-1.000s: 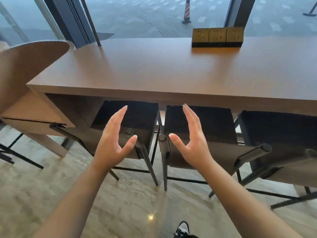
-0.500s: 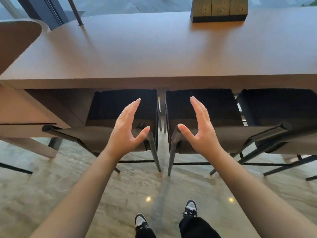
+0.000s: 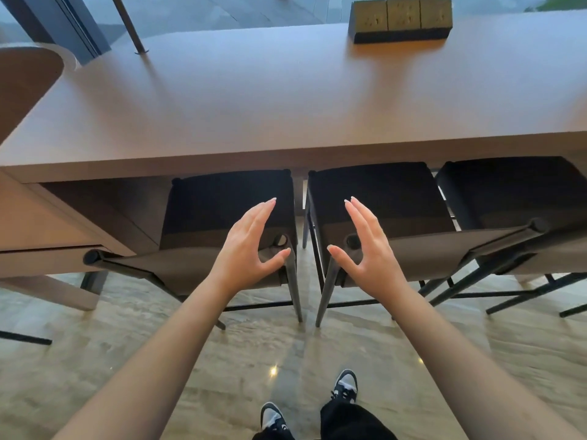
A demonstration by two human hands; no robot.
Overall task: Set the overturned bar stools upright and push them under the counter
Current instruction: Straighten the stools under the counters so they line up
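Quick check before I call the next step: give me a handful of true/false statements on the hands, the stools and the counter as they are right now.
1. Both hands are open and hold nothing. True: the left hand and right hand have straight fingers.
2. The left stool lies overturned on the floor. False: the left stool stands upright at the counter.
3. Three stools stand side by side at the counter edge. True: with the middle stool and right stool.
4. The counter top holds a laptop. False: only a block of sockets shows there.
5. The right hand grips a stool leg. False: it grips nothing.
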